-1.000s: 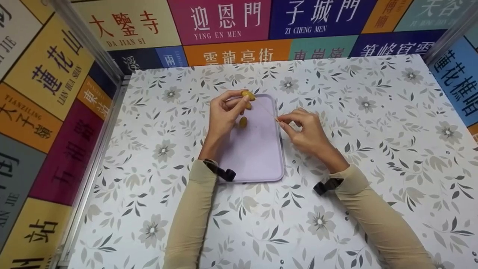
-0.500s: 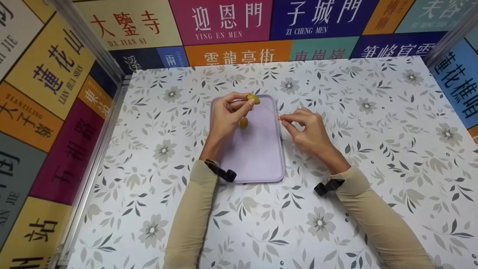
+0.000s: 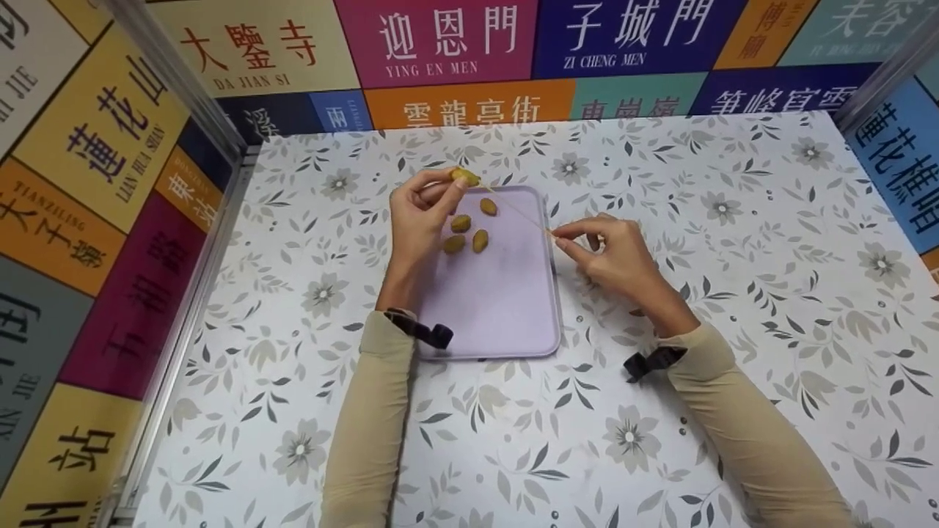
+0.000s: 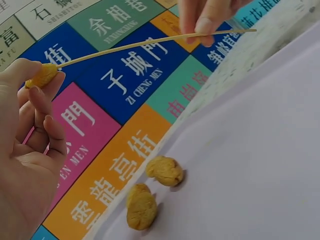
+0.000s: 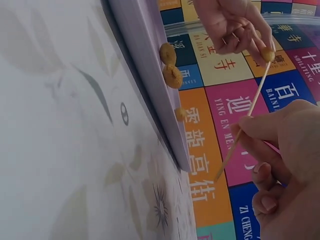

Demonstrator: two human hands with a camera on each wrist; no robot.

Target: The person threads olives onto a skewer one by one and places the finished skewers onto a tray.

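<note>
My left hand pinches a small yellow-brown oval ball between thumb and fingers. One end of a thin wooden skewer meets this ball; how deep it goes in is hidden. The skewer slants down to my right hand, where thumb and forefinger pinch it, with a short tail sticking out past them in the right wrist view. Below the hands lies a pale purple tray. Several similar wrinkled balls, among them one ball near the far end, lie loose on it.
A white tablecloth with grey flowers and leaves covers the table. Panels with large printed characters stand along the back and both sides. Each wrist carries a black camera strap.
My left hand has shifted left with the ball, uncovering several loose balls on the tray. The right hand has moved only slightly, and more of the skewer shows between the hands.
</note>
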